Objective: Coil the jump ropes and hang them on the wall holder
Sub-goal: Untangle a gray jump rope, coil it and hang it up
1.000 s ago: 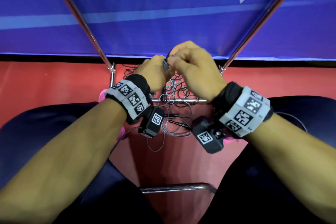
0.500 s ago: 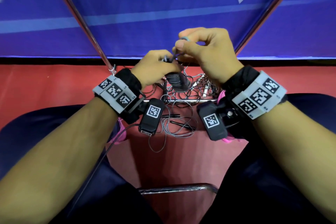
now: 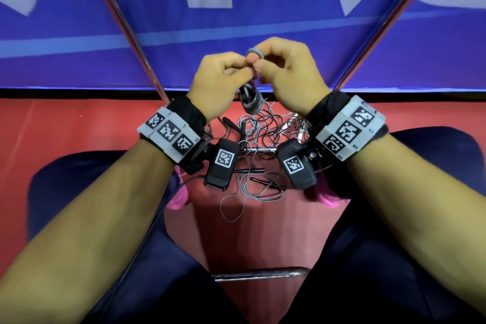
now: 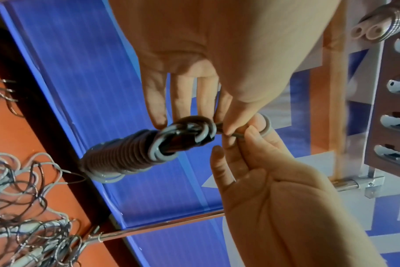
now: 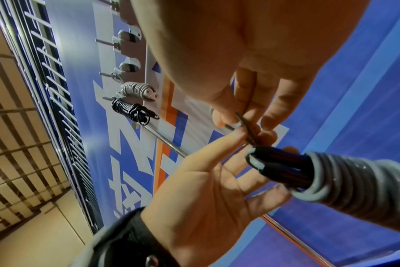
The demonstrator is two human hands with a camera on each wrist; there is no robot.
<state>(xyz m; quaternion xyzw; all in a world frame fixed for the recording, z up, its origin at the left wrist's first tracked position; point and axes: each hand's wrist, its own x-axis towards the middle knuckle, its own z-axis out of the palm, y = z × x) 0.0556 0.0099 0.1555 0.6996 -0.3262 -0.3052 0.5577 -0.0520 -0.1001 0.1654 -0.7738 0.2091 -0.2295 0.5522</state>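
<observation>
In the head view my left hand (image 3: 238, 70) and right hand (image 3: 263, 67) meet at chest height in front of the blue banner. Together they pinch the free end of a grey jump rope, and a small loop (image 3: 254, 53) stands up above the fingers. Below them hangs the coiled bundle (image 3: 251, 103), grey turns wound round two black handles (image 4: 183, 134). The bundle (image 5: 345, 180) lies just past the fingertips in the right wrist view. The wall holder (image 4: 377, 112) with metal hooks carries a white coiled rope (image 5: 137, 91) and a black coiled rope (image 5: 129, 110).
A tangle of loose grey ropes (image 3: 265, 137) lies on the red floor (image 3: 65, 126) between my knees, over a low chrome bar (image 3: 259, 150). Two slanted chrome poles (image 3: 126, 26) frame the hands. Another chrome bar (image 3: 260, 274) lies near my seat.
Both hands have risen from just above the floor pile, lifting the coiled bundle clear. The rope end now forms a small loop above the fingertips.
</observation>
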